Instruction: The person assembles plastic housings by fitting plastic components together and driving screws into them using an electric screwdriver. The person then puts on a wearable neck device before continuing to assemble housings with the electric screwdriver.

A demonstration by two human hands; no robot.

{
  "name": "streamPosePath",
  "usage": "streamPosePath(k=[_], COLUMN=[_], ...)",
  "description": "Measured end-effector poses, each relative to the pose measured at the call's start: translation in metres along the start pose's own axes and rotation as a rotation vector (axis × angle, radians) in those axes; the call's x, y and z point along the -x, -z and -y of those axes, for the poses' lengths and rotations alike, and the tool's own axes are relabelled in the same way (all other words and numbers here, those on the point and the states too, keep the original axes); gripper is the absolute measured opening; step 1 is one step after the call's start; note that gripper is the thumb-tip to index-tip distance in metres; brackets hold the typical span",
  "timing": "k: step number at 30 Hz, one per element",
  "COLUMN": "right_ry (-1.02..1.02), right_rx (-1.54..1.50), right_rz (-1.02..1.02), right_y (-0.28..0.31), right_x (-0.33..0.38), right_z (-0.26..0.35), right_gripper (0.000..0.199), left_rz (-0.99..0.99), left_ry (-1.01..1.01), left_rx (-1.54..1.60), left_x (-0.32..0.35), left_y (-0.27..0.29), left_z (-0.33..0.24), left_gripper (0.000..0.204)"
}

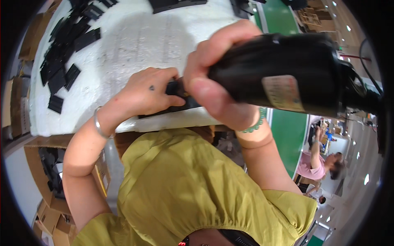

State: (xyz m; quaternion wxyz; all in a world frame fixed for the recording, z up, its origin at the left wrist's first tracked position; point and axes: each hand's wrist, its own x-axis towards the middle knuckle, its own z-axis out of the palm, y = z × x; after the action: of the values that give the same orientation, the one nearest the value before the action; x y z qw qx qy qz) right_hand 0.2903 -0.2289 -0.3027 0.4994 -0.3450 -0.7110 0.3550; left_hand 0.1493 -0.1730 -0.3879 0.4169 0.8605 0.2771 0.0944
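My right hand (219, 78) is wrapped round the front end of a black electric screwdriver (246, 67), a thick cylinder with a pale label on its side. Its tip is hidden behind my fingers. Close beside it, my left hand (150, 92) pinches a black plastic part (174, 87) between thumb and fingers at the table's near edge. More of that dark part shows under the left thumb, and my hands cover the rest of it. The two hands almost meet over the part.
Black plastic pieces (61, 61) lie heaped along the left of the white-covered table (139, 45), with more black parts (176, 5) at its far edge. A cardboard box (45, 180) of dark parts stands below left. People (316, 164) work beyond the green surface (287, 135) at right.
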Motion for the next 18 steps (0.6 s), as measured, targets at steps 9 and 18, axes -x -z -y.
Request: streamPosePath(k=[9, 18], right_ry=[0.187, 0.003], right_rx=[-0.271, 0.005], right_rz=[-0.387, -0.846], right_y=[0.077, 0.118], right_x=[0.027, 0.079], right_z=[0.026, -0.007], right_gripper=[0.033, 0.025], left_rz=[0.195, -0.233], left_ry=[0.243, -0.114], left_rx=[0.046, -0.044], left_x=[-0.004, 0.001], left_y=[0.013, 0.016], left_z=[-0.019, -0.037], left_gripper=[0.053, 0.056])
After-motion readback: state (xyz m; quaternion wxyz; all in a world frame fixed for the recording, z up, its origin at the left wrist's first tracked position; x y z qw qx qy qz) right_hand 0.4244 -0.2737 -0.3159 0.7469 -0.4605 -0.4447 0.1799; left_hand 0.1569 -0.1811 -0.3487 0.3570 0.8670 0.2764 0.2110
